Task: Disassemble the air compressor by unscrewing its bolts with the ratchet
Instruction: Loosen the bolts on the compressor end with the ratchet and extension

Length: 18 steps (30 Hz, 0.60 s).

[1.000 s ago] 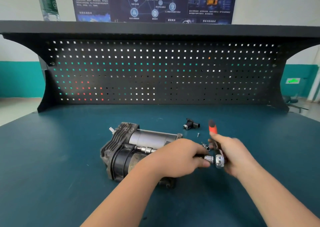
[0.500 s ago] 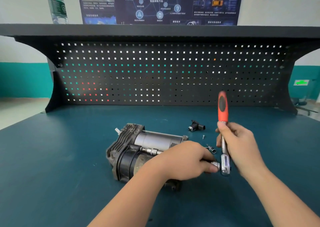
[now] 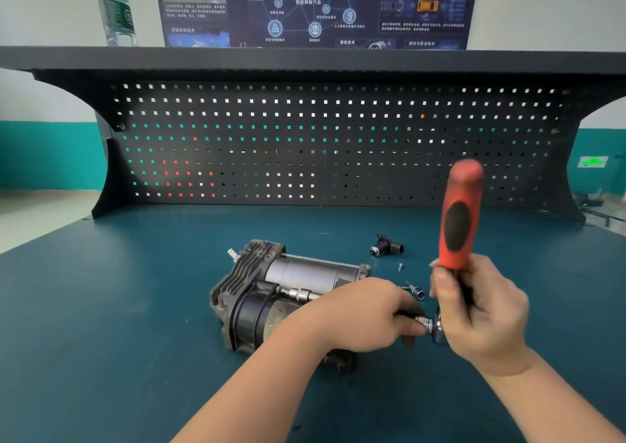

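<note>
The air compressor [image 3: 271,293], a grey finned body with a black cylinder and a silver motor can, lies on its side on the blue bench [image 3: 101,324]. A chrome extension bar [image 3: 303,295] runs from its black end toward the right. My left hand [image 3: 362,317] grips the right part of that bar and covers it. My right hand [image 3: 481,310] holds the ratchet [image 3: 459,219] low on its red and black handle, which stands nearly upright. The ratchet head [image 3: 435,327] meets the bar between my two hands.
A small black fitting [image 3: 386,248], a loose screw [image 3: 400,267] and a chrome socket [image 3: 416,292] lie just behind my hands. A black pegboard [image 3: 305,144] walls off the back of the bench, and a water bottle [image 3: 115,9] stands on its top shelf.
The ratchet handle has swung from leaning away from me up to nearly vertical, turned by my right hand. My left hand has stayed on the extension bar.
</note>
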Each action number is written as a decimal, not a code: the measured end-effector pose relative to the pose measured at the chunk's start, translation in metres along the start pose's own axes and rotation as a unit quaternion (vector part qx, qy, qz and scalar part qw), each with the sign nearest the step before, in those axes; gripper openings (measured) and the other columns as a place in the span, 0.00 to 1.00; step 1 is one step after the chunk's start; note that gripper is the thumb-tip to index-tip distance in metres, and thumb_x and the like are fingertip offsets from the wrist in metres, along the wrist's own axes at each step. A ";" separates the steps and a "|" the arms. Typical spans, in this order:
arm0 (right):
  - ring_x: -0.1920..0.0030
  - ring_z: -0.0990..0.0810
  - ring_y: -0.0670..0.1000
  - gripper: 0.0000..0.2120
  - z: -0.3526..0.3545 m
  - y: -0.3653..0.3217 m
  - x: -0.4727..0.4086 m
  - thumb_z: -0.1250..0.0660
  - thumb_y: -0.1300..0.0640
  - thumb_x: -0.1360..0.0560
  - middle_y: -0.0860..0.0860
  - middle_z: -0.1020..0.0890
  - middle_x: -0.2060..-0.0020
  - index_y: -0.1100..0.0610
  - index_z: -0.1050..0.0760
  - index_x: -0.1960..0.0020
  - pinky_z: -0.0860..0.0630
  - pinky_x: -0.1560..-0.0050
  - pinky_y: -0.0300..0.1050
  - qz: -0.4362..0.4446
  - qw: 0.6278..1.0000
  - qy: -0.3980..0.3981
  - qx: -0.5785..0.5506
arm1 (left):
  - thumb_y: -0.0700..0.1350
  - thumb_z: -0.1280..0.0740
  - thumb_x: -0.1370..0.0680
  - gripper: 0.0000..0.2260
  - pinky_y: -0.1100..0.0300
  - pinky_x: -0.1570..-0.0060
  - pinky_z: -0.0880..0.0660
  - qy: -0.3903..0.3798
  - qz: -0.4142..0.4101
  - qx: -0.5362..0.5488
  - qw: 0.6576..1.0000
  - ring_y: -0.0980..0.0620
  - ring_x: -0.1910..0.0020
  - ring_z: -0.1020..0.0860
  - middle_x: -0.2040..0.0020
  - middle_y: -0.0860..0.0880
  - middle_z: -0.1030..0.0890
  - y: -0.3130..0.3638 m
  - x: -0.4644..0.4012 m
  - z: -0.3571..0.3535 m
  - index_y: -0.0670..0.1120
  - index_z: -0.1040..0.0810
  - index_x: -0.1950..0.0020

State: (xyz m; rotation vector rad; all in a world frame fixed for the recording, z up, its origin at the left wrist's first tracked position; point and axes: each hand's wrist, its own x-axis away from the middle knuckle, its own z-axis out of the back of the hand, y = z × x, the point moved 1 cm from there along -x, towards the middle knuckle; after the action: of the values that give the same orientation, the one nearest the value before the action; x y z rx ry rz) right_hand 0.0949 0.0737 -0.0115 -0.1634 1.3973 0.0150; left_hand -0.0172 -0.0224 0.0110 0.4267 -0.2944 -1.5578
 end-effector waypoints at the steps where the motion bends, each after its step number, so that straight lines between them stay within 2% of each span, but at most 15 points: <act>1: 0.76 0.27 0.50 0.17 0.000 0.000 -0.004 0.42 0.48 0.20 0.50 0.26 0.76 0.61 0.27 0.59 0.31 0.72 0.38 -0.066 0.997 0.001 -0.040 | 0.48 0.37 0.21 0.08 0.59 0.51 0.28 0.003 -0.001 -0.004 1.000 0.55 0.53 0.23 0.54 0.53 0.17 0.000 0.000 0.000 0.47 0.20 0.50; 2: 0.76 0.27 0.47 0.16 -0.002 0.001 -0.008 0.41 0.48 0.21 0.50 0.26 0.76 0.59 0.28 0.61 0.31 0.72 0.37 -0.155 0.985 0.001 -0.082 | 0.48 0.37 0.21 0.08 0.59 0.52 0.28 0.006 -0.002 -0.006 1.000 0.55 0.53 0.23 0.54 0.53 0.17 0.000 0.000 0.000 0.47 0.20 0.50; 4: 0.76 0.29 0.44 0.15 -0.007 0.011 -0.013 0.38 0.49 0.22 0.49 0.24 0.77 0.58 0.27 0.62 0.31 0.71 0.35 -0.344 0.933 -0.020 -0.104 | 0.48 0.37 0.22 0.08 0.59 0.52 0.28 0.013 0.000 -0.006 1.000 0.55 0.53 0.23 0.54 0.53 0.17 -0.001 0.000 0.000 0.47 0.20 0.50; 6: 0.76 0.28 0.45 0.15 -0.012 0.026 -0.011 0.37 0.52 0.22 0.49 0.24 0.79 0.60 0.24 0.62 0.31 0.70 0.41 -0.509 0.851 -0.056 -0.118 | 0.49 0.36 0.22 0.08 0.58 0.53 0.27 0.030 0.002 0.002 1.000 0.54 0.55 0.23 0.55 0.51 0.17 -0.002 -0.001 0.000 0.47 0.20 0.50; 8: 0.74 0.27 0.50 0.13 -0.017 0.034 -0.001 0.35 0.56 0.22 0.53 0.24 0.77 0.64 0.24 0.60 0.32 0.70 0.42 -0.644 0.736 -0.051 -0.203 | 0.49 0.36 0.22 0.08 0.57 0.50 0.26 0.045 0.004 0.014 0.999 0.52 0.53 0.23 0.54 0.51 0.17 -0.002 -0.001 0.001 0.48 0.20 0.48; 9: 0.74 0.27 0.51 0.12 -0.019 0.035 0.003 0.35 0.58 0.23 0.54 0.25 0.76 0.65 0.24 0.60 0.32 0.71 0.42 -0.680 0.692 -0.038 -0.239 | 0.49 0.36 0.22 0.08 0.57 0.49 0.27 0.047 0.005 0.016 0.999 0.52 0.52 0.23 0.53 0.51 0.17 -0.002 -0.001 0.001 0.49 0.20 0.47; 10: 0.74 0.27 0.51 0.11 -0.020 0.035 0.006 0.35 0.58 0.23 0.54 0.25 0.76 0.65 0.25 0.60 0.32 0.71 0.42 -0.692 0.675 -0.025 -0.256 | 0.49 0.36 0.22 0.08 0.57 0.49 0.27 0.043 0.005 0.015 0.999 0.53 0.52 0.23 0.52 0.51 0.18 -0.002 -0.001 0.000 0.50 0.20 0.46; 11: 0.74 0.28 0.51 0.11 -0.020 0.035 0.007 0.35 0.57 0.22 0.53 0.26 0.77 0.65 0.25 0.60 0.32 0.70 0.42 -0.677 0.691 -0.013 -0.253 | 0.49 0.37 0.22 0.09 0.58 0.49 0.28 0.034 0.005 0.012 0.999 0.53 0.51 0.23 0.51 0.52 0.18 -0.002 0.000 0.000 0.51 0.21 0.44; 13: 0.75 0.29 0.49 0.13 -0.019 0.032 0.004 0.36 0.54 0.22 0.49 0.26 0.79 0.62 0.23 0.60 0.32 0.71 0.42 -0.583 0.785 0.022 -0.210 | 0.51 0.39 0.21 0.11 0.59 0.49 0.29 0.012 0.006 0.007 1.000 0.55 0.49 0.24 0.48 0.54 0.18 -0.001 0.001 0.001 0.51 0.22 0.42; 16: 0.75 0.29 0.44 0.14 -0.010 0.013 -0.004 0.37 0.48 0.23 0.48 0.25 0.77 0.56 0.25 0.62 0.31 0.72 0.36 -0.327 0.930 0.067 -0.155 | 0.50 0.40 0.20 0.11 0.61 0.53 0.30 -0.007 0.005 0.000 1.000 0.58 0.56 0.25 0.50 0.54 0.18 -0.001 0.001 0.002 0.49 0.20 0.45; 18: 0.73 0.27 0.45 0.15 -0.004 0.005 0.000 0.40 0.47 0.21 0.45 0.25 0.75 0.56 0.27 0.60 0.29 0.70 0.37 -0.151 0.982 0.039 -0.103 | 0.48 0.39 0.20 0.10 0.64 0.56 0.30 -0.007 0.002 0.010 1.000 0.62 0.62 0.27 0.52 0.54 0.17 -0.001 0.000 0.001 0.48 0.20 0.47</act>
State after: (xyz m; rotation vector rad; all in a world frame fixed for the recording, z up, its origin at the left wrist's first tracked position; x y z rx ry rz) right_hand 0.0903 0.0781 -0.0123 -0.5515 1.4347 -0.0996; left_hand -0.0184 -0.0224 0.0117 0.4308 -0.3203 -1.5557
